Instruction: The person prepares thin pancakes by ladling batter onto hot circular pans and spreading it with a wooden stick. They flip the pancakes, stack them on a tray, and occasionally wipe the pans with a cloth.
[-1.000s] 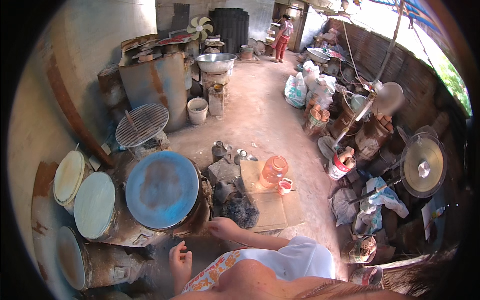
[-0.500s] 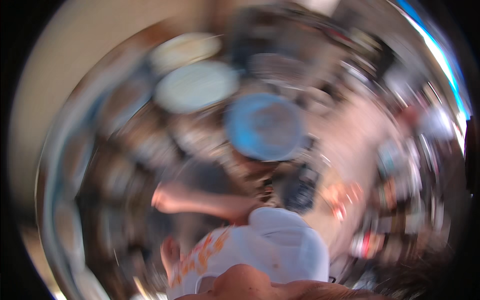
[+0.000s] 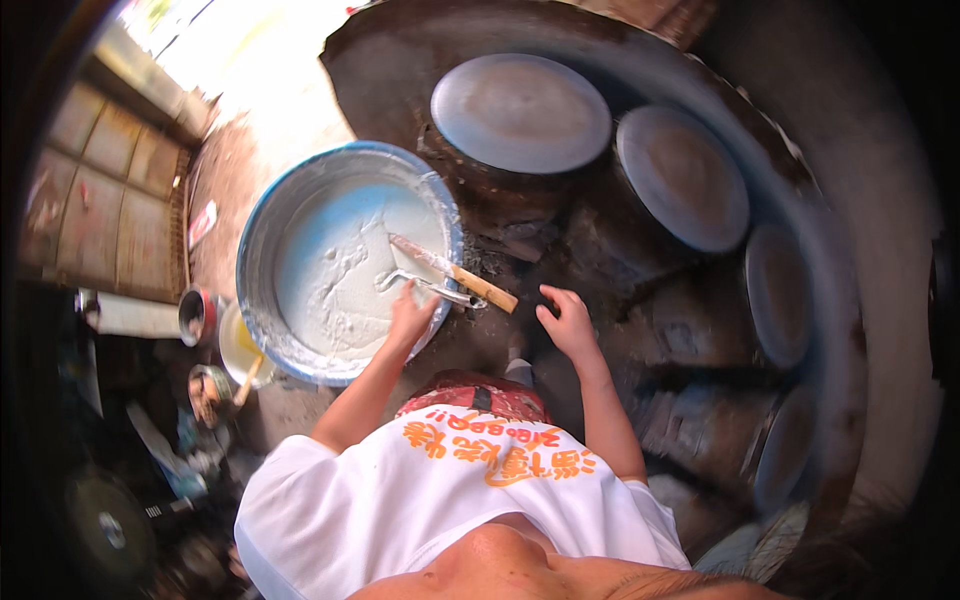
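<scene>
My left hand [image 3: 411,311] is at the near right of a large blue tub [image 3: 250,260] of thick white mixture, its fingers closed on the handle of a metal ladle-like tool [image 3: 462,298]. Above that tool, a wooden-handled flat scraper [image 3: 484,289], its blade coated white, lies angled over the mixture and past the rim. My right hand [image 3: 563,322] is just right of the scraper's handle, fingers apart and holding nothing.
Several round griddles [image 3: 520,112] on dark stoves curve around my front and right. At left stand small buckets [image 3: 198,313], a yellowish container [image 3: 240,345] with a wooden handle, a fan [image 3: 110,530] and tiled panels [image 3: 100,200]. My foot [image 3: 518,352] is below.
My view has swung away from the aisle, through a blur, to the tub and griddles. My left hand is now at the metal tool, and my right hand is beside the scraper.
</scene>
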{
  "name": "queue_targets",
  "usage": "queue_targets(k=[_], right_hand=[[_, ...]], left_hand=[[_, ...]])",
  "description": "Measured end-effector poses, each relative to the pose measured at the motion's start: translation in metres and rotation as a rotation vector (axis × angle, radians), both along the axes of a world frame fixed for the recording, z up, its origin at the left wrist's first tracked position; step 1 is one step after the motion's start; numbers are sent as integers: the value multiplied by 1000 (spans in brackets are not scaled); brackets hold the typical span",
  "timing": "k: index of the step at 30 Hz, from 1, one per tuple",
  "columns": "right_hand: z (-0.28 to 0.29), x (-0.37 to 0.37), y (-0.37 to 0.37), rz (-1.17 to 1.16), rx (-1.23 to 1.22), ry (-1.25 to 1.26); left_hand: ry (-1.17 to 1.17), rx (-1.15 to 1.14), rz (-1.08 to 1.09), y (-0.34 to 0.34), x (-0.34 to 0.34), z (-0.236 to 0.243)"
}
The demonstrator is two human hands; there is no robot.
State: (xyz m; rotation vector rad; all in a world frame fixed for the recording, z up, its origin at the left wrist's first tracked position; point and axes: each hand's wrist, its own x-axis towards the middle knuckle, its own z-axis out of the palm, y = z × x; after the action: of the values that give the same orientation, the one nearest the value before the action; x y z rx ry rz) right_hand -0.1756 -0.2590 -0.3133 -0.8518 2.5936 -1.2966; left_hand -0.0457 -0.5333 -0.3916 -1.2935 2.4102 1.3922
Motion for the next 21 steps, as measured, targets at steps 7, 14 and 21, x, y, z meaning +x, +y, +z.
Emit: queue_targets(k=[7,14,21], right_hand=[[-49,-91,-144,453,434,-1544],[-10,-69,-162,419,255,-1191],[37,-98,-172,419,444,-149]], left_hand=[[-252,82,167,19,-39,-7],[-86,11,230,-21,62,34],[376,463,773,-113,15,78]])
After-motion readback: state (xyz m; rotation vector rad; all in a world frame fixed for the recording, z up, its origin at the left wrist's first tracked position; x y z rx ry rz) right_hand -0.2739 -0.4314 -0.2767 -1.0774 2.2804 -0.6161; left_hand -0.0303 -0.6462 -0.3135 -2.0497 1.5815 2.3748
